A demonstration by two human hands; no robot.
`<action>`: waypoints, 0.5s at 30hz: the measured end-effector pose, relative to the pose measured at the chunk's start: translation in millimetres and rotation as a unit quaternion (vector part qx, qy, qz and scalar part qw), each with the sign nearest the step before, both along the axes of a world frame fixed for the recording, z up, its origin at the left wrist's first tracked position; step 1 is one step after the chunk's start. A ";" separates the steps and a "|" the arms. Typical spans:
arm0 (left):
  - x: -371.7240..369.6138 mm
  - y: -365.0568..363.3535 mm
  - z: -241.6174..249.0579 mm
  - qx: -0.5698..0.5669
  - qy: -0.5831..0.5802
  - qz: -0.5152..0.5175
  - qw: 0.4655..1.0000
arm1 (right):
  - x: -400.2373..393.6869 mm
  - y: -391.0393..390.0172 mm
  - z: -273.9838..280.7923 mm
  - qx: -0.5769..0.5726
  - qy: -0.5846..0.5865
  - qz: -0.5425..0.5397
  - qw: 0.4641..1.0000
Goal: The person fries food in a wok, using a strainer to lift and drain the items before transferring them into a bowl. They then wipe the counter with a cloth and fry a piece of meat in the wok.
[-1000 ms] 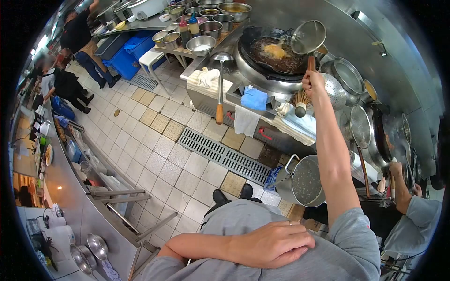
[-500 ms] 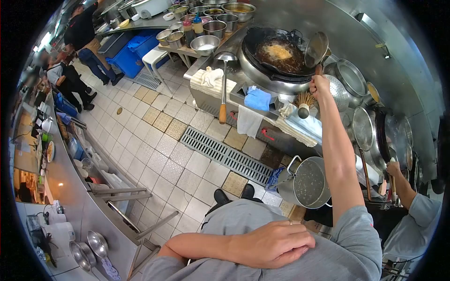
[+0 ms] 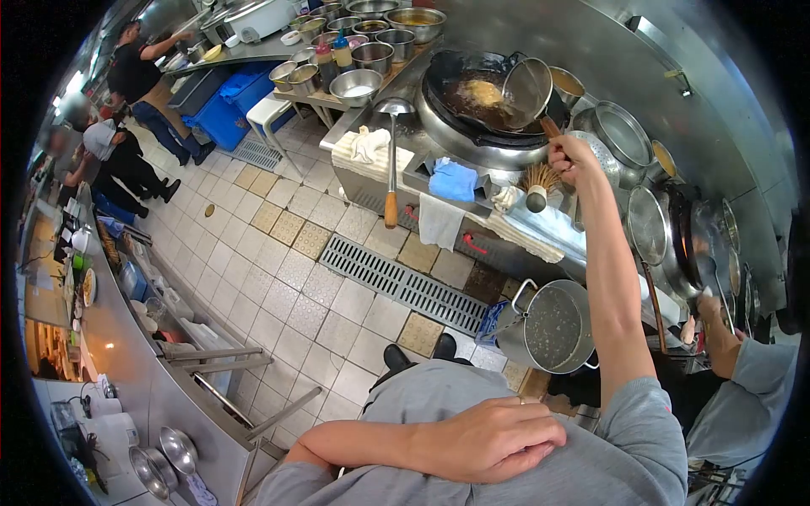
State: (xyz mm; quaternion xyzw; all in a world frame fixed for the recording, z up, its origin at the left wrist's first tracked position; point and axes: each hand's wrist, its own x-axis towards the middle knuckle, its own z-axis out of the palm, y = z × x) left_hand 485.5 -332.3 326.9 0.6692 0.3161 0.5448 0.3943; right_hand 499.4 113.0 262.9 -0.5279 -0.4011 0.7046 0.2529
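My right hand (image 3: 571, 160) is closed round the wooden handle of a round mesh strainer (image 3: 527, 88), which is tilted over the right part of a black wok (image 3: 451, 67). Dark oil in the wok surrounds a golden piece of food (image 3: 483, 93). Across my belly lies my left hand (image 3: 498, 438), palm down against the grey shirt, with loosely bent fingers and nothing in it. A bristle brush (image 3: 538, 187) is just below my right hand.
A ladle (image 3: 392, 160) overhangs the stove edge beside cloths. A large pot (image 3: 557, 327) stands low right. Bowls and bottles fill the side table (image 3: 325, 97). A co-worker's hand (image 3: 711, 308) is at the right; more people stand far left.
My right hand has brought the strainer left, from the wok's right edge to over the oil. The co-worker's arm at the right has moved. My left hand has stayed in place.
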 end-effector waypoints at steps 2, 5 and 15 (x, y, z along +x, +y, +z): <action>1.2 1.2 -1.3 0.009 -0.012 0.010 1.000 | 18.8 5.3 3.9 0.003 -0.004 0.006 1.000; 2.1 2.5 0.3 0.000 -0.023 0.000 1.000 | 30.3 16.8 -2.3 0.031 0.024 -0.026 0.999; 8.8 4.6 -1.0 0.000 -0.014 0.007 1.000 | -5.5 37.0 -24.2 -0.040 0.124 -0.052 0.990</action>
